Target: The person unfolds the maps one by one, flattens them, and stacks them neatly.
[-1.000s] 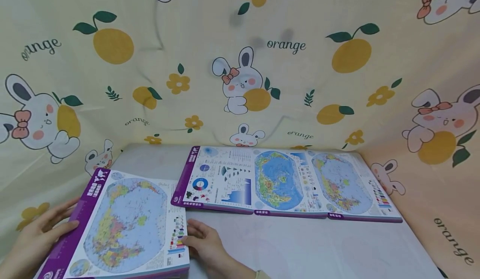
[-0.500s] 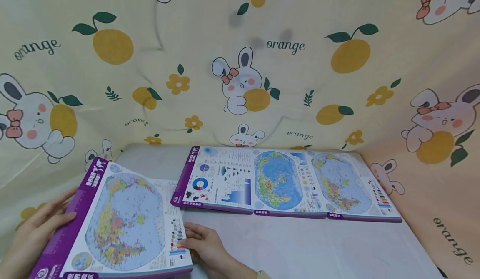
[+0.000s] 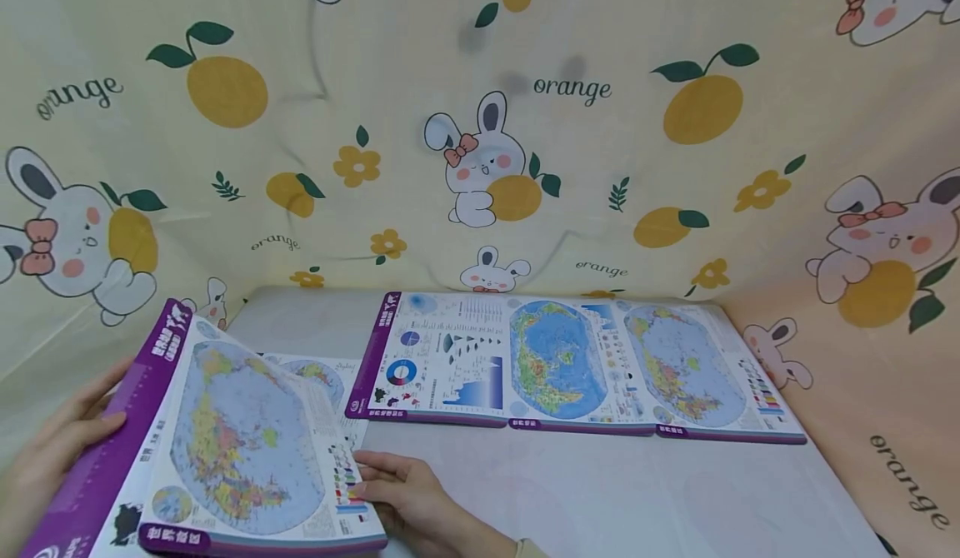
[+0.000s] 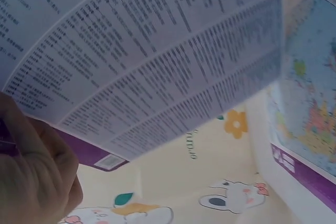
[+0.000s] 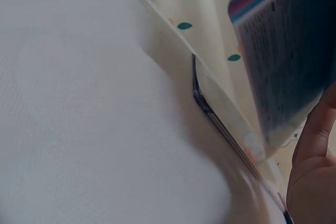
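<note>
A folding world map point(image 3: 247, 441) with a purple spine strip is raised and tilted at the lower left in the head view. My left hand point(image 3: 63, 445) grips its purple strip, thumb on top and fingers behind. My right hand point(image 3: 412, 495) pinches its right edge, near a row of small coloured flags. The front panel stands slightly away from the strip. The left wrist view shows the text-covered underside point(image 4: 157, 61) of the lifted map above my left hand. A second map point(image 3: 318, 375) lies under it on the table, mostly hidden.
At the back right, an unfolded map chart point(image 3: 570, 366) lies flat on the white table point(image 3: 600, 491), showing a diagram panel and two world maps. A cream cloth point(image 3: 600, 166) with rabbits and oranges hangs behind and at both sides.
Both hands have lifted and tilted the map to the left. Its panel has parted from the purple strip, and the map beneath has come into view. The unfolded chart has not moved.
</note>
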Demonstrator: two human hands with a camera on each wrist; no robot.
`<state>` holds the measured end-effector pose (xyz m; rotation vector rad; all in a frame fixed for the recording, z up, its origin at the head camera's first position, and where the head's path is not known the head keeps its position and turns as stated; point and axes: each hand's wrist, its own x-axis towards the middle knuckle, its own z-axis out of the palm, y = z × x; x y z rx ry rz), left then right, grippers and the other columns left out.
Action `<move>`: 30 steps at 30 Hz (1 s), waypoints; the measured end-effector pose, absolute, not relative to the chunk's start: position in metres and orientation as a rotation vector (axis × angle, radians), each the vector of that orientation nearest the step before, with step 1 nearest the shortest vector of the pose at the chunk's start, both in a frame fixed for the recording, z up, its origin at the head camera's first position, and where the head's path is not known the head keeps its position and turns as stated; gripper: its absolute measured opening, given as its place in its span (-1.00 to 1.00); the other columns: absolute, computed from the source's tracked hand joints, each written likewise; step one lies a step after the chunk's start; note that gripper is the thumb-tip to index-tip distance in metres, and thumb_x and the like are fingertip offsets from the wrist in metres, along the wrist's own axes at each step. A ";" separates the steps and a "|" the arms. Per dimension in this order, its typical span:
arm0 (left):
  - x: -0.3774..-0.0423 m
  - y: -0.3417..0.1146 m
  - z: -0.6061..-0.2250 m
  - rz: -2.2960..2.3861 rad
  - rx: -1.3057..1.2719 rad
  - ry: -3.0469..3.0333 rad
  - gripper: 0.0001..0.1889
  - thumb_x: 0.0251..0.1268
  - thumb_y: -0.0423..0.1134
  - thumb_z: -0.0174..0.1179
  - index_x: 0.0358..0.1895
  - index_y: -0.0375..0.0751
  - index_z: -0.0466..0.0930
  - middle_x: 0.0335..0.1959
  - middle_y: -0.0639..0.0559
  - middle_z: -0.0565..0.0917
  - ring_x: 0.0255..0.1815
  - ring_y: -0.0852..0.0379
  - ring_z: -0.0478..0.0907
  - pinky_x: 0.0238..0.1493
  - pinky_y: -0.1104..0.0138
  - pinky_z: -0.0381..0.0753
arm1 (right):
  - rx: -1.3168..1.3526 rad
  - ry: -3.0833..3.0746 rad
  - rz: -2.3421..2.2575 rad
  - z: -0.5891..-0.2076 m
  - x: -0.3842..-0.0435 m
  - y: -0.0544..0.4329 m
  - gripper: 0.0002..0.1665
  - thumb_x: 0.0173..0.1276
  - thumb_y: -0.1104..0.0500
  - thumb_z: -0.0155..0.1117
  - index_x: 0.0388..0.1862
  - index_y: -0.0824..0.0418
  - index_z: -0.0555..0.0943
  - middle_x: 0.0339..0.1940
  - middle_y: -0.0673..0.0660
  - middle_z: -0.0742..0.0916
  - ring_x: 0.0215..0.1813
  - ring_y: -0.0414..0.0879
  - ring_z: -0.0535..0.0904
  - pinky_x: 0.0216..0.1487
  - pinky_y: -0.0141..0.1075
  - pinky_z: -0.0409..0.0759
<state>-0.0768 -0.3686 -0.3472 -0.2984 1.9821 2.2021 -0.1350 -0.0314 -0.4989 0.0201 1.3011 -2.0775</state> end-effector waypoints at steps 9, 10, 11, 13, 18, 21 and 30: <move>-0.075 -0.370 -0.335 2.239 -0.284 1.893 -0.33 0.78 -0.12 -0.37 0.61 0.65 -0.45 -0.10 0.48 0.63 -0.18 0.06 0.75 -0.29 0.11 0.81 | -0.050 1.239 -2.105 -0.485 -0.135 -0.019 -0.47 0.43 0.36 0.34 0.37 0.28 0.59 0.04 0.16 0.78 0.07 -0.03 0.74 0.05 -0.26 0.75; -0.075 -0.370 -0.336 2.249 -0.259 1.905 -0.34 0.78 -0.14 -0.36 0.61 0.69 -0.40 -0.08 0.47 0.63 -0.18 0.04 0.75 -0.30 0.10 0.81 | -0.067 1.232 -2.118 -0.485 -0.135 -0.017 -0.46 0.43 0.36 0.33 0.38 0.30 0.57 0.05 0.16 0.78 0.07 -0.03 0.74 0.05 -0.26 0.75; -0.074 -0.370 -0.337 2.252 -0.219 1.920 -0.34 0.78 -0.15 -0.37 0.61 0.71 -0.34 -0.05 0.47 0.63 -0.18 0.03 0.75 -0.30 0.09 0.81 | -0.082 1.219 -2.130 -0.484 -0.136 -0.015 -0.45 0.43 0.37 0.32 0.40 0.31 0.56 0.06 0.16 0.78 0.07 -0.03 0.73 0.05 -0.27 0.74; -0.073 -0.367 -0.338 2.246 -0.173 1.955 -0.34 0.77 -0.17 -0.39 0.60 0.74 -0.32 -0.01 0.45 0.64 -0.17 0.01 0.74 -0.30 0.07 0.81 | -0.109 1.213 -2.156 -0.483 -0.137 -0.010 -0.43 0.43 0.37 0.31 0.41 0.32 0.54 0.07 0.17 0.77 0.07 -0.04 0.73 0.05 -0.27 0.75; -0.073 -0.354 -0.338 2.368 0.011 1.874 -0.37 0.75 -0.25 -0.42 0.58 0.66 0.07 0.09 0.24 0.65 -0.10 -0.02 0.73 -0.25 0.07 0.81 | -0.163 1.241 -2.204 -0.479 -0.141 0.004 -0.41 0.43 0.33 0.32 0.43 0.34 0.52 0.16 0.22 0.75 0.09 -0.05 0.73 0.01 -0.31 0.75; -0.077 -0.339 -0.333 2.447 0.077 1.837 -0.38 0.74 -0.28 -0.42 0.58 0.57 0.14 0.12 0.14 0.64 -0.08 -0.02 0.72 -0.23 0.09 0.81 | -0.177 1.275 -2.228 -0.475 -0.145 0.015 -0.39 0.45 0.32 0.32 0.46 0.34 0.49 0.22 0.23 0.73 0.13 -0.06 0.72 0.02 -0.33 0.75; -0.096 -0.295 -0.325 2.505 0.009 1.941 -0.43 0.72 -0.21 -0.22 0.63 0.42 0.10 0.40 0.39 0.41 0.07 0.15 0.69 -0.18 0.23 0.81 | -0.196 1.284 -2.294 -0.463 -0.157 0.062 -0.23 0.48 0.32 0.27 0.61 0.34 0.27 0.30 0.19 0.68 0.16 -0.09 0.71 0.07 -0.34 0.73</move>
